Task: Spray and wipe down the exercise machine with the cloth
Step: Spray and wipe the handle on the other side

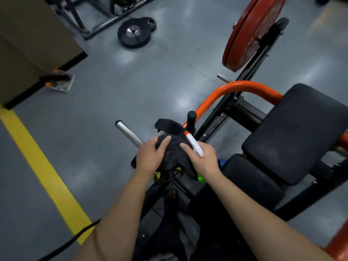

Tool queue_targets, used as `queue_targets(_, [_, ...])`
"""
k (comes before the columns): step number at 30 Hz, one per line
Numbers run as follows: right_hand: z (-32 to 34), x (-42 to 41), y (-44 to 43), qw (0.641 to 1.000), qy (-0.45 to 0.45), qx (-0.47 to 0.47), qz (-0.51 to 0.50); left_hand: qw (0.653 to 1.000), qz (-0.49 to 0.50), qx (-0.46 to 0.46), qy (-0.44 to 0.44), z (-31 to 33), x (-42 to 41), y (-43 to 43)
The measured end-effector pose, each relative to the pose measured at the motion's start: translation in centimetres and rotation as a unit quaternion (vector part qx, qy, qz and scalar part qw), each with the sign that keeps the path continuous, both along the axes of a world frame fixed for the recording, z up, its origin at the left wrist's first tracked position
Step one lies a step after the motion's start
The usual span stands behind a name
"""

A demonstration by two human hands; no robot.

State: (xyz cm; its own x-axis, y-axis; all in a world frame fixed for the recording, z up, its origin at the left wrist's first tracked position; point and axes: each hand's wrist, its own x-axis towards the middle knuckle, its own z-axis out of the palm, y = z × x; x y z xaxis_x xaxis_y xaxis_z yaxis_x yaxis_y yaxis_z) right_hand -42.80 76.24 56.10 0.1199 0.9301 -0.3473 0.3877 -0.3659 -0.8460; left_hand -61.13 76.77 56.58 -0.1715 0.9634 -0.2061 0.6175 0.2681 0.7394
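A dark cloth (175, 155) hangs bunched between both hands over the exercise machine's left side. My left hand (150, 157) grips the cloth's left part. My right hand (203, 159) holds a spray bottle (194, 145) with a white head and orange nozzle; its green body shows just below the wrist. The right index finger also touches the cloth. The machine has black seat pads (293, 132), an orange curved frame tube (243, 86), a black handle grip (191, 119) and a chrome weight peg (128, 132).
A red weight plate (250, 31) sits loaded on the machine at upper right. Black plates (134, 32) lie on the grey floor ahead. A yellow floor stripe (43, 170) runs at left. A beige wall block (32, 46) and a metal dustpan (60, 81) stand upper left.
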Motion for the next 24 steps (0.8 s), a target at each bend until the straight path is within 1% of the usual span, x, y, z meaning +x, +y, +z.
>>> queue_targets(1, [0.3,-0.5,0.5,1.0,-0.013,0.016,-0.023,0.998,0.001,0.026,0.065,0.4,-0.1,0.8])
queue_targets(2, [0.8,-0.8,0.8,0.998,-0.019,0.029,-0.048,0.994,-0.002,0.044,0.1,0.9,-0.2,1.6])
queue_targets(3, [1.3,-1.2,1.5,0.996,-0.023,0.039,-0.074,0.993,-0.014,0.057,0.107,1.3,-0.6,2.9])
queue_targets(5, [2.1,-1.1,2.7,0.991,-0.026,0.052,-0.121,0.993,-0.062,0.062,0.08,1.7,-1.1,5.3])
queue_targets(7, [2.7,-0.6,3.8,0.983,-0.022,0.067,-0.17,0.99,-0.121,0.04,0.066,2.1,-1.4,7.8])
queue_targets(10, [4.0,0.3,4.9,0.97,-0.026,0.096,-0.223,0.985,-0.169,0.0,0.044,3.0,-0.9,10.9])
queue_targets(12, [5.1,0.5,5.3,0.964,-0.037,0.117,-0.238,0.985,-0.168,0.028,0.033,3.8,0.0,11.9])
queue_targets(13, [5.4,0.7,5.6,0.957,-0.031,0.128,-0.26,0.986,-0.162,0.047,0.013,4.1,0.8,12.6])
queue_targets(15, [5.7,0.7,6.5,0.94,0.021,0.142,-0.308,0.986,-0.147,0.077,-0.023,4.8,2.2,13.4])
queue_targets(16, [5.8,0.7,7.2,0.934,0.042,0.142,-0.325,0.986,-0.147,0.076,-0.026,4.8,2.9,14.0])
queue_targets(18, [5.4,0.9,8.6,0.939,0.037,0.117,-0.322,0.988,-0.149,0.028,-0.002,3.8,3.9,15.4])
queue_targets(20, [4.3,1.3,9.3,0.955,0.007,0.053,-0.292,0.982,-0.167,-0.068,0.054,1.7,4.2,16.1])
queue_targets(21, [3.4,1.4,9.4,0.962,-0.008,0.014,-0.273,0.973,-0.188,-0.096,0.091,0.4,4.3,16.1])
queue_targets(22, [2.5,1.6,9.2,0.966,-0.012,-0.02,-0.259,0.967,-0.211,-0.095,0.11,-0.7,4.5,16.1])
queue_targets(23, [1.6,1.5,8.8,0.967,-0.001,-0.043,-0.251,0.966,-0.23,-0.075,0.093,-1.5,4.5,15.7])
queue_targets(24, [0.7,1.4,8.4,0.966,0.018,-0.06,-0.252,0.968,-0.243,-0.057,0.034,-2.2,4.5,15.2])
